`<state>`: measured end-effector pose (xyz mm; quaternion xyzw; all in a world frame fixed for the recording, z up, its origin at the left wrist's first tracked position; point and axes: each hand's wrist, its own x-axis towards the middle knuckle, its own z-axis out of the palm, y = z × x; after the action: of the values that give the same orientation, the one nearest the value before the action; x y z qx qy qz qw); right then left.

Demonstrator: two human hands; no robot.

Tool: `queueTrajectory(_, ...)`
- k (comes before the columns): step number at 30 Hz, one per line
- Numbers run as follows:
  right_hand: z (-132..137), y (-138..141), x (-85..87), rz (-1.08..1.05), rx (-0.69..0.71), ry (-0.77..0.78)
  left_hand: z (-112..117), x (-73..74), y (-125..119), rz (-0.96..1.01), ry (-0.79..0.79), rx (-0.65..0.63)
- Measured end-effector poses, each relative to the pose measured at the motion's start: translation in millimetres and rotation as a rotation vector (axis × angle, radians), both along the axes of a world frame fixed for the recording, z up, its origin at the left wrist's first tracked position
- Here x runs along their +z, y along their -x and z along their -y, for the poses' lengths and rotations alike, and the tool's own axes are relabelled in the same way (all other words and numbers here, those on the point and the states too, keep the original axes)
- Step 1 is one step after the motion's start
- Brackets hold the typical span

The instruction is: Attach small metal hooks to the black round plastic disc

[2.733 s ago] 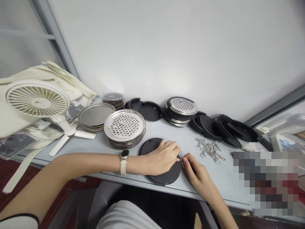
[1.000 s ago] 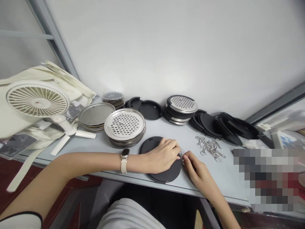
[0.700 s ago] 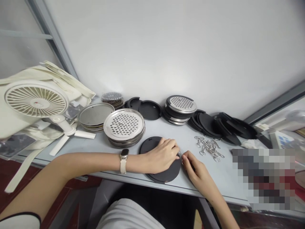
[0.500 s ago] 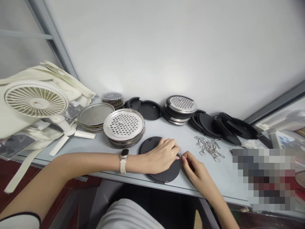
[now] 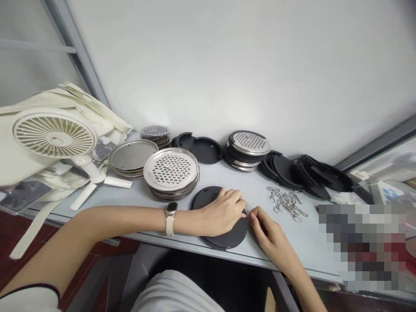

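Two round black plastic discs lie overlapping near the table's front edge, one partly on top of the other. My left hand, with a watch on its wrist, presses down across them, its fingers curled over the right side. Just right of the upper disc's edge, my right hand is closed in a pinch. A thin silvery piece shows between its fingertips and my left fingers; its shape is mostly hidden. A pile of small metal wire hooks with loops lies to the right.
Behind my left forearm stand stacks of perforated metal grater discs and plain metal discs. Black round holders and a grater stack line the wall. A white fan stands left, by a cream bag.
The view has shifted slightly, so everything sits a little further right. Both hands keep almost the same pose at the black discs.
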<state>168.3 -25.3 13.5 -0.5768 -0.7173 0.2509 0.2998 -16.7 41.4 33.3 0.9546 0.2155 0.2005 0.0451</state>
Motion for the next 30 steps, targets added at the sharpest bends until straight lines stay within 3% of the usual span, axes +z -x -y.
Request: queueTrajectory(30,0.0,-0.2,1.1,0.002,0.000,0.007,-0.2,1.5,1.2,-0.006,-0.005,0.002)
